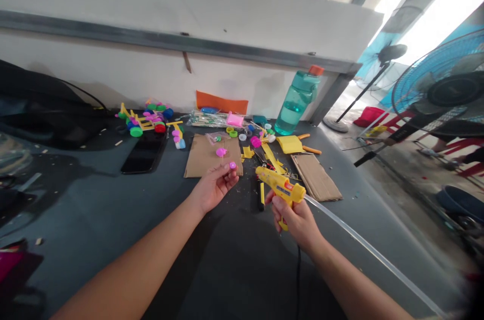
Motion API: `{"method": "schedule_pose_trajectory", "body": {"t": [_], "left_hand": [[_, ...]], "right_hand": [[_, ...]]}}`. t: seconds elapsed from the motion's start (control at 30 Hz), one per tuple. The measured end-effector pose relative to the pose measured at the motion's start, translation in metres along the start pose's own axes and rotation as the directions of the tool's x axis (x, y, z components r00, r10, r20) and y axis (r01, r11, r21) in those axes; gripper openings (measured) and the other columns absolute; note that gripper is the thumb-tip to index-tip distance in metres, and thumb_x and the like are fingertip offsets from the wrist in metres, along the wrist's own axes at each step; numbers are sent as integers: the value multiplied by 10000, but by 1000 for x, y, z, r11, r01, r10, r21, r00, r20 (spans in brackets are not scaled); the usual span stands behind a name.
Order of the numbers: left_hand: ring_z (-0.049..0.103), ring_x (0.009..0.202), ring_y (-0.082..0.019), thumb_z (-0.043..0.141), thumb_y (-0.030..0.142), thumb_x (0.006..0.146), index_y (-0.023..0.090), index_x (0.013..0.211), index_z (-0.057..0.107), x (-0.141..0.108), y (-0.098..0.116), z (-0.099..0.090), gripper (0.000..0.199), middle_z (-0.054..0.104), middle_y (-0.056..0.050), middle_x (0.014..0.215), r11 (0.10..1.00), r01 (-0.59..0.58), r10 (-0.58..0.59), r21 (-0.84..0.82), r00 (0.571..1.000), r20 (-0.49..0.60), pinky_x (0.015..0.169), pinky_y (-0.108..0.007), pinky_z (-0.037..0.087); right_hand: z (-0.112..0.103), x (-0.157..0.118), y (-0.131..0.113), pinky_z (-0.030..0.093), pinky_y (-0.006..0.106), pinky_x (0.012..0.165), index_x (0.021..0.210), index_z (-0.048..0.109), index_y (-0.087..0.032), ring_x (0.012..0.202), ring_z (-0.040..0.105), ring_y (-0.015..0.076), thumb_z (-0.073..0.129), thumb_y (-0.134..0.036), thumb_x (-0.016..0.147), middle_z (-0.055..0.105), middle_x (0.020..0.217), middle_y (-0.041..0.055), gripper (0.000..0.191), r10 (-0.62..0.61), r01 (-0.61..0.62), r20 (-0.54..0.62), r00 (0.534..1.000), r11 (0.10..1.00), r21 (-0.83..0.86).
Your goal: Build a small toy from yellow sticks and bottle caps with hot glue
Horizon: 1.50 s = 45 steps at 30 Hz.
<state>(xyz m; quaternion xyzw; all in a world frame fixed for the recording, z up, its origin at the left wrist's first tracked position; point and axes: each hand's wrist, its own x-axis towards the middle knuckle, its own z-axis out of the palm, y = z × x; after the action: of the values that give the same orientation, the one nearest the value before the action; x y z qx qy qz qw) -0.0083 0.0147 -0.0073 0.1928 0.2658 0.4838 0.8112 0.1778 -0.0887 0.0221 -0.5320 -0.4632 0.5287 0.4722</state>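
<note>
Between the thumb and fingers of my left hand [216, 185] is a small pink piece [232, 165], too small to name surely. My right hand [293, 216] is wrapped round the handle of a yellow glue gun [280, 185], its nozzle pointing left toward the pink piece but apart from it. A long clear glue stick [363, 240] runs out of the gun's back. Just beyond my left hand lies a cardboard sheet [198, 156] with another pink piece [221, 152] on it. A yellow-and-black cutter [261, 196] lies between my hands.
Behind are several bottle caps [233, 134], a bundle of sticks [212, 119] and a teal water bottle [293, 108]. At left lie a phone [141, 153] and colourful assembled pieces [149, 119]. Another cardboard piece [317, 177] lies right. A fan [449, 88] stands beyond the table's right edge.
</note>
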Motion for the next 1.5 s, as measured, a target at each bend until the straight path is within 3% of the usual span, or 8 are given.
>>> {"method": "schedule_pose_trajectory", "body": {"t": [0.17,0.3,0.5,0.63,1.1,1.2,1.4,1.5], "left_hand": [[627,652,-99,603,97,782,94,809,660,4,5,-3,63,681,-55,764,1000,-19,19,4,999,-32,688,-236,564],[627,630,-96,598,74,773,107,834,653,8,11,-5,88,681,-43,749,997,-78,79,10,996,-41,658,-227,566],[626,647,-91,626,75,753,114,840,651,9,14,-8,98,673,-36,752,993,-116,115,18,993,40,675,-220,564],[632,659,-101,623,68,755,109,825,655,5,11,-8,87,683,-53,771,995,-97,95,38,994,48,687,-236,568],[621,622,-86,625,73,762,111,820,656,-7,14,12,76,673,-29,720,994,-100,99,34,995,26,673,-229,555],[623,626,-89,649,78,745,104,811,660,-16,24,8,72,674,-37,728,992,-71,69,106,997,27,688,-234,554],[632,641,-99,673,83,726,88,780,667,-39,50,-32,55,671,-46,709,972,-135,150,190,987,-63,704,-233,554],[635,645,-99,673,70,718,97,777,664,-42,61,-50,65,674,-48,716,966,-191,208,173,974,-88,702,-231,554]], "right_hand": [[-12,9,-3,391,229,356,892,542,-176,398,418,81,543,-562,766,492,616,-26,406,-123,100,-235,964,989,-106],[-35,21,-7,377,258,393,831,551,-173,384,436,120,439,-577,817,450,504,-36,420,-196,27,-411,891,924,-382],[-79,27,-7,423,289,610,837,516,-185,711,568,208,439,-488,838,580,757,57,313,-532,-61,-346,773,481,-875],[-105,22,14,431,306,674,957,487,-161,784,572,219,460,-424,857,567,935,118,282,-433,-204,-294,852,241,-949],[-153,44,26,442,342,793,1012,534,-103,922,584,269,583,-373,810,584,1007,200,341,-313,-199,-235,920,141,-970],[-156,48,23,437,353,814,983,573,-94,994,560,301,581,-406,796,600,983,208,364,-213,-227,-226,951,20,-974],[-133,36,-22,453,411,697,1017,573,-103,945,567,364,526,-514,778,580,1009,210,478,-282,-308,-274,919,-84,-948],[-89,47,-51,442,384,748,1091,555,-120,976,564,323,538,-477,790,595,1027,190,467,-423,-133,-121,898,1,-991]]}}
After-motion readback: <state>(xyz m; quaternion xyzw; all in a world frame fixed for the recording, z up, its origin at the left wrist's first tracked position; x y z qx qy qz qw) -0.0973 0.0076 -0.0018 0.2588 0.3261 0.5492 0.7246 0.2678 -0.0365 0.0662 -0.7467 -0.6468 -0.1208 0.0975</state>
